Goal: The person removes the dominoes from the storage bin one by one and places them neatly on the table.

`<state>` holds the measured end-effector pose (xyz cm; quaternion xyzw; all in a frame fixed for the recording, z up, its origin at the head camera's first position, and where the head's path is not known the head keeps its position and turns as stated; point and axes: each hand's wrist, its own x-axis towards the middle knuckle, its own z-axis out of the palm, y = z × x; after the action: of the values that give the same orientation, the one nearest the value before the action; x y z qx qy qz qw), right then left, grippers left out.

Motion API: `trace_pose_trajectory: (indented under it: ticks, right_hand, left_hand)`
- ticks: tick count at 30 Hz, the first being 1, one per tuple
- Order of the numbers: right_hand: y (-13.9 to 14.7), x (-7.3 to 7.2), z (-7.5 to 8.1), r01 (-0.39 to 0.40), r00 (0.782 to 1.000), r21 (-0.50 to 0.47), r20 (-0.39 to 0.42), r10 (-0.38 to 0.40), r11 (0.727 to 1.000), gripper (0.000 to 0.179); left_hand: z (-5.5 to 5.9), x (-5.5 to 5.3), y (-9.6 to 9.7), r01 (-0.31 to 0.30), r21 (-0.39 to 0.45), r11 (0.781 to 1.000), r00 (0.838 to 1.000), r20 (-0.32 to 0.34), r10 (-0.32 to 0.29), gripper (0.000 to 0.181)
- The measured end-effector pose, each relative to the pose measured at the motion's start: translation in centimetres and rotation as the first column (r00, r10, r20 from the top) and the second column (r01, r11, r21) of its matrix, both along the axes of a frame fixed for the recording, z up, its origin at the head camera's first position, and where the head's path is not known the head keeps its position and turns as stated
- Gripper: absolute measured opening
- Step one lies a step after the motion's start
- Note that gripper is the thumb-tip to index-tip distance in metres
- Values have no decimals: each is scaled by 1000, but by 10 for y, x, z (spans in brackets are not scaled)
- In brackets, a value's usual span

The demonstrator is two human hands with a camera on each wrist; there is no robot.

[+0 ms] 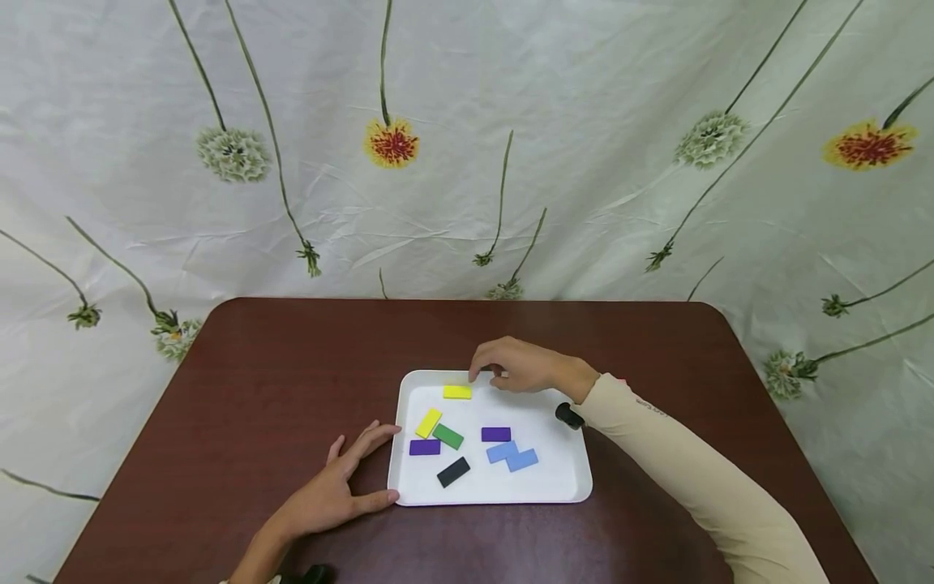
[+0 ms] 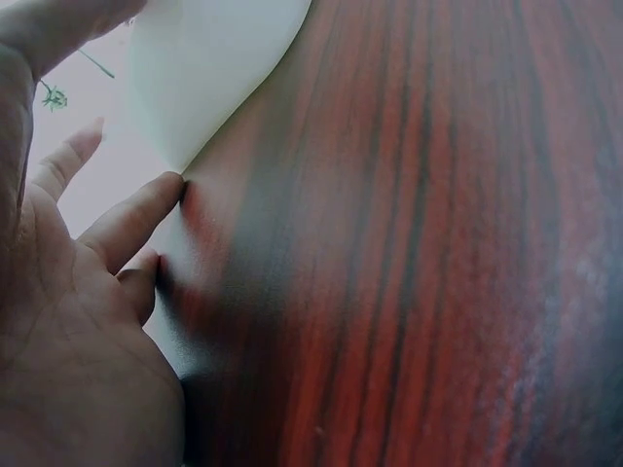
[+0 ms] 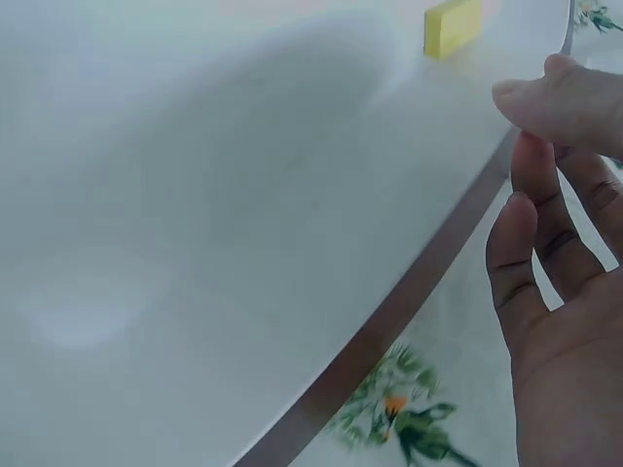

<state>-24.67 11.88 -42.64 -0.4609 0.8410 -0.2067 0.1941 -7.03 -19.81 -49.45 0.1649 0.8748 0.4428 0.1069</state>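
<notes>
A white tray (image 1: 554,470) lies on the table with flat rectangular blocks on it. At its far edge sits a yellow block (image 1: 457,392), also visible as a yellow block (image 3: 454,27) in the right wrist view. My right hand (image 1: 527,365) hovers just right of that block, fingers loosely bent, nothing between them. My left hand (image 1: 332,487) has its fingers spread, thumb and fingertips touching the tray's left rim. Nearer the tray's middle lie a second yellow block (image 1: 428,422), a green block (image 1: 448,436), purple blocks (image 1: 425,447), light blue blocks (image 1: 522,461) and a black block (image 1: 453,472).
The dark reddish-brown table (image 1: 292,365) extends around the tray on all sides. Behind it hangs a pale cloth (image 1: 584,203) printed with flowers. A black wrist device (image 1: 569,415) sits at the right sleeve, above the tray's right part.
</notes>
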Motion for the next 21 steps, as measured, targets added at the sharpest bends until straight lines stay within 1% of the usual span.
trace_pose_trajectory:
  ticks: [4, 7, 17, 21]
  right_hand:
    - [-13, 0, -2, -43, 999, 10, 1, 43, 999, 26]
    - [-21, 0, -4, -65, 998, 28, -15, 65, 997, 25]
    - [-39, 2, -8, -91, 994, 109, -53, 97, 990, 29]
    - [-44, 3, -8, -106, 988, 167, -95, 123, 980, 33]
  left_hand:
    - [-1, 0, 1, 0, -1, 1000, 1000, -5, 0, 81]
    - [-1, 0, 1, -1, 1, 1000, 1000, -2, 1, 81]
    - [-1, 0, 1, 8, 8, 1000, 1000, -9, -8, 80]
    - [-1, 0, 1, 6, 6, 1000, 1000, -11, -6, 80]
